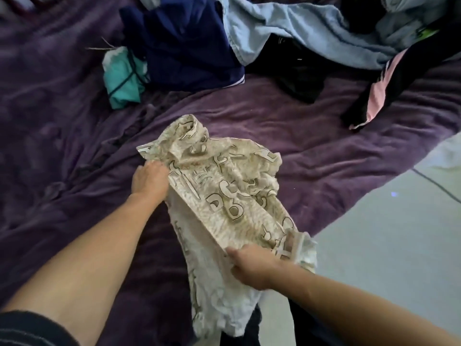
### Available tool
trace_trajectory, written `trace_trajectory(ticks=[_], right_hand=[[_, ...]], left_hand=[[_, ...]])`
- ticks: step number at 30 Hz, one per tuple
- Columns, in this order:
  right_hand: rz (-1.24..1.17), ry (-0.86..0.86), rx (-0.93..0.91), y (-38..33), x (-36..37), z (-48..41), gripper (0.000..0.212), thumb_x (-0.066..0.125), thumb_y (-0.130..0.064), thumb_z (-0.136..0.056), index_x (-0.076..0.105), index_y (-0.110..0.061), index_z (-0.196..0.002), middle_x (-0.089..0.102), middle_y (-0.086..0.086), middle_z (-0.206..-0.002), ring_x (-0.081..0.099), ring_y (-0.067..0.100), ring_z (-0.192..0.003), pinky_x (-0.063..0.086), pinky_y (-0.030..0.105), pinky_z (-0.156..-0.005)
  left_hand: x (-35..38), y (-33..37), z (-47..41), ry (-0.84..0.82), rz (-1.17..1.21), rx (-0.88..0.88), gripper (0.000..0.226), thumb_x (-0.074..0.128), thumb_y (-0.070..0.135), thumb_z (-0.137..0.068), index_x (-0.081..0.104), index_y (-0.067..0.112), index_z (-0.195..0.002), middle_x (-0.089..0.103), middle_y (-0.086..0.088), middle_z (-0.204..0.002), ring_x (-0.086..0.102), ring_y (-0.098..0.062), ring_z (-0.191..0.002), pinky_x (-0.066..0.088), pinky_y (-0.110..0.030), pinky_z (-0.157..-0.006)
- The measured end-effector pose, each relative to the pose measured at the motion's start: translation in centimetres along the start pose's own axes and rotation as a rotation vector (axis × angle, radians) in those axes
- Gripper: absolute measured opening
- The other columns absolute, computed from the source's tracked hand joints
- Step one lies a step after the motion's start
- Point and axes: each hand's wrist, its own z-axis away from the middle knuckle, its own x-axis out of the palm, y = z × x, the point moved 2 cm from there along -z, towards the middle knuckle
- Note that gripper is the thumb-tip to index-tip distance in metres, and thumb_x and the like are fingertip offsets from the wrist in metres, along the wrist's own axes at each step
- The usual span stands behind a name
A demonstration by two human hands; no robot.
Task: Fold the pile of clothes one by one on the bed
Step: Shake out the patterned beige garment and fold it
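Pale grey smooth floor (374, 245) seen to the right of the right hand (252, 268). Thin dark cable (434, 184) laid across it, farther right and beyond that hand. White crumpled material (447, 154) noted past the cable, kind not determined.

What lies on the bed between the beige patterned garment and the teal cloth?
Only wrinkled purple blanket lies between the beige patterned garment and teal cloth, in the head view.

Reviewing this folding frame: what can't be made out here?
Left hand: head view, fingertips buried in the beige patterned garment it grips.
Right hand: head view, fingers curled under the garment's fold.
Garment type: too crumpled to tell.
Pile of clothes: head view, cut off by the top edge; count unclear.
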Motion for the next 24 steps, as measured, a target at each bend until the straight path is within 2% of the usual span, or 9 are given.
trace_trajectory(ticks=[4, 7, 9, 11, 13, 16, 18, 20, 24], right_hand=[[-0.221, -0.056, -0.005, -0.9, 1.0, -1.1, 0.039, 0.048, -0.049, -0.094, 0.062, -0.019, -0.114, 0.071, 0.002, -0.098, 0.066, 0.017, -0.085, 0.054, 0.033, -0.077], [-0.323, 0.541, 0.242, 5.0, -4.0, -1.9, 0.025, 0.052, -0.033, -0.095, 0.061, -0.019, -0.075, 0.066, 0.001, -0.075, 0.062, 0.021, -0.068, 0.048, 0.031, -0.065], [-0.319, 0.783, 0.548, 10.0, -7.1, -1.7, 0.024, 0.054, -0.032, -0.091, 0.061, -0.013, -0.079, 0.068, 0.01, -0.084, 0.062, 0.032, -0.081, 0.044, 0.033, -0.068], [-0.341, 0.601, 0.736, 13.3, -7.6, -2.2, 0.032, 0.06, -0.044, -0.085, 0.059, -0.012, -0.084, 0.068, 0.011, -0.091, 0.063, 0.032, -0.086, 0.044, 0.032, -0.067], [-0.446, 0.367, 0.74, 14.0, -6.2, -3.4, 0.033, 0.065, -0.045, -0.079, 0.057, -0.013, -0.081, 0.066, 0.006, -0.084, 0.063, 0.023, -0.074, 0.048, 0.031, -0.061], [-0.54, 0.328, 0.671, 13.5, -4.2, -3.9, 0.024, 0.063, -0.032, -0.081, 0.055, -0.016, -0.065, 0.062, 0.001, -0.07, 0.058, 0.019, -0.063, 0.046, 0.029, -0.058], [-0.538, 0.451, 0.654, 14.4, -5.0, -2.7, 0.032, 0.06, -0.033, -0.088, 0.054, -0.015, -0.062, 0.058, -0.002, -0.063, 0.057, 0.023, -0.066, 0.042, 0.029, -0.06], [-0.551, 0.599, 0.639, 16.8, -7.3, -1.2, 0.031, 0.057, -0.032, -0.091, 0.057, -0.014, -0.066, 0.059, -0.002, -0.063, 0.058, 0.026, -0.069, 0.044, 0.033, -0.061], [-0.485, 0.81, 0.662, 23.8, -14.4, 0.6, 0.032, 0.058, -0.028, -0.089, 0.05, -0.012, -0.063, 0.057, 0.008, -0.068, 0.056, 0.032, -0.075, 0.041, 0.034, -0.064]], left_hand=[[2.0, -1.6, 1.7, -0.206, -0.024, -0.1, 0.032, 0.047, 0.009, -0.089, 0.058, 0.013, -0.119, 0.06, -0.009, -0.122, 0.058, -0.03, -0.111, 0.046, -0.038, -0.086], [0.8, 1.2, 0.7, 0.048, 0.112, -0.01, 0.025, 0.048, 0.003, -0.086, 0.066, 0.011, -0.102, 0.063, -0.008, -0.107, 0.06, -0.029, -0.1, 0.046, -0.037, -0.077], [-0.7, 5.0, -0.6, 0.231, 0.263, 0.153, 0.026, 0.05, 0.005, -0.089, 0.065, 0.013, -0.108, 0.059, -0.004, -0.11, 0.054, -0.023, -0.101, 0.043, -0.035, -0.08], [-1.7, 9.4, -2.5, 0.234, 0.393, 0.287, 0.035, 0.054, 0.018, -0.093, 0.056, 0.02, -0.127, 0.051, -0.002, -0.13, 0.045, -0.02, -0.119, 0.038, -0.036, -0.099], [-2.7, 14.0, -4.9, 0.116, 0.447, 0.357, 0.061, 0.062, 0.035, -0.089, 0.038, 0.024, -0.144, 0.033, -0.001, -0.151, 0.026, -0.021, -0.14, 0.022, -0.042, -0.114], [-2.0, 19.5, -8.0, -0.149, 0.429, 0.397, 0.087, 0.074, 0.048, -0.075, 0.03, 0.027, -0.148, 0.031, -0.005, -0.154, 0.023, -0.026, -0.143, 0.016, -0.045, -0.116], [-1.1, 21.3, -9.7, -0.196, 0.463, 0.342, 0.045, 0.075, 0.039, -0.076, 0.063, 0.032, -0.118, 0.06, -0.006, -0.128, 0.05, -0.029, -0.123, 0.035, -0.04, -0.104], [-2.0, 21.4, -11.7, -0.014, 0.718, 0.194, 0.006, 0.07, 0.027, -0.081, 0.072, 0.027, -0.086, 0.071, -0.004, -0.1, 0.062, -0.027, -0.099, 0.048, -0.035, -0.086], [-9.0, 20.2, -16.9, 0.362, 1.077, -0.039, 0.01, 0.061, 0.015, -0.084, 0.059, 0.018, -0.074, 0.065, -0.003, -0.082, 0.057, -0.022, -0.079, 0.044, -0.031, -0.074]])
